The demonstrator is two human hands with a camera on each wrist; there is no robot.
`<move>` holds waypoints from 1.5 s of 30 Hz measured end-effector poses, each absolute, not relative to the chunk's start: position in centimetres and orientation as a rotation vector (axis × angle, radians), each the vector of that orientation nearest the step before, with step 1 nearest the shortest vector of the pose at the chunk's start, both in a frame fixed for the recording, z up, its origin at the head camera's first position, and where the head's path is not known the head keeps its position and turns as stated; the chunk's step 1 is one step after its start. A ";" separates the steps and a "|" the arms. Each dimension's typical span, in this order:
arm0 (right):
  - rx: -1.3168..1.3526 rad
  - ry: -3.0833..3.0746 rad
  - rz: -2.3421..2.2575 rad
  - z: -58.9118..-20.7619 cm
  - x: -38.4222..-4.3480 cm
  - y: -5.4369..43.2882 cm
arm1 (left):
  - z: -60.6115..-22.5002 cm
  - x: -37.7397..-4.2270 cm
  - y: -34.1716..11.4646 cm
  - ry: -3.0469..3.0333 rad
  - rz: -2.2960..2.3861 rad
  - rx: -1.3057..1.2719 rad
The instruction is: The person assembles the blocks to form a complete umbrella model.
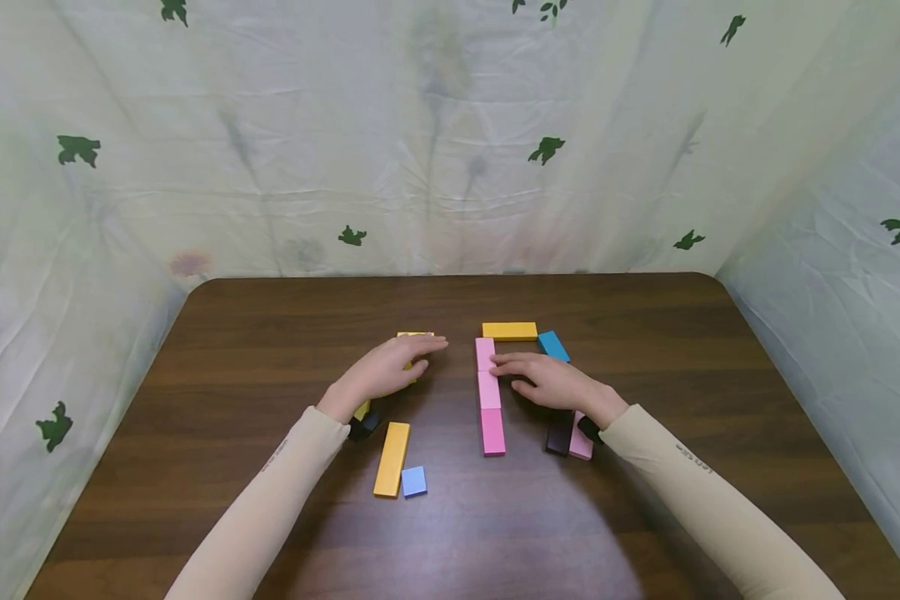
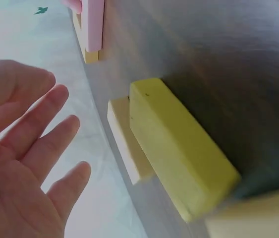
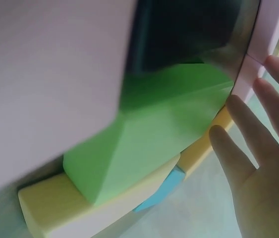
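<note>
Three pink blocks form a row in the head view, the far one (image 1: pixel 485 353), the middle one (image 1: pixel 489 390) and the near one (image 1: pixel 493 432). From the right, my right hand (image 1: pixel 551 380) reaches over with extended fingers, fingertips right at the side of the far two; its thumb stands apart. My left hand (image 1: pixel 385 367) hovers left of the row with nothing in its palm (image 2: pixel 25 124). Past that hand lie a yellow-green block (image 2: pixel 174 144) and a pale block (image 2: pixel 127 139), mostly hidden by it in the head view.
A yellow block (image 1: pixel 510 332) and a blue one (image 1: pixel 553 346) lie behind my right hand. Green (image 3: pixel 144 129), black (image 1: pixel 558 433) and pink blocks (image 1: pixel 581 437) sit under its wrist. Nearer, an orange-yellow block (image 1: pixel 392 460) lies beside a small light-blue block (image 1: pixel 414 481).
</note>
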State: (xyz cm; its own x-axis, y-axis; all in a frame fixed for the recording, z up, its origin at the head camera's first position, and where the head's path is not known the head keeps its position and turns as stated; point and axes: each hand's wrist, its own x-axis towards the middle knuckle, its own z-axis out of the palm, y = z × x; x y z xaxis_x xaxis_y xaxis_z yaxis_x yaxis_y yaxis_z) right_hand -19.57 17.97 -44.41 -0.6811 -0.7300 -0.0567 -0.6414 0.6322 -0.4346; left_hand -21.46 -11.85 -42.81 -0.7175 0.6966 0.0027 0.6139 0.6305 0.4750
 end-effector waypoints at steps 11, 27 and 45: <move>-1.119 2.628 -0.562 -44.3 -19.5 18.0 | -43.0 -16.4 -15.4 2.631 0.768 1.122; -1.120 2.620 -0.575 -44.4 -19.5 18.0 | -44.5 -10.7 -17.7 2.611 0.772 1.081; -1.106 2.623 -0.575 -44.4 -19.5 18.0 | -45.1 -10.0 -18.1 2.661 0.682 1.185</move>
State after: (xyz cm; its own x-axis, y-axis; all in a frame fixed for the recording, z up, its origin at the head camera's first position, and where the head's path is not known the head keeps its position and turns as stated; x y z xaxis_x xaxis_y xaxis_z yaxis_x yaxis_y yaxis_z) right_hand -19.46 18.01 -44.39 -0.6858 -0.7249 -0.0640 -0.6316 0.6366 -0.4426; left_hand -10.05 -18.06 -45.05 -0.6768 0.7347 0.0461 0.6664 0.5848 0.4625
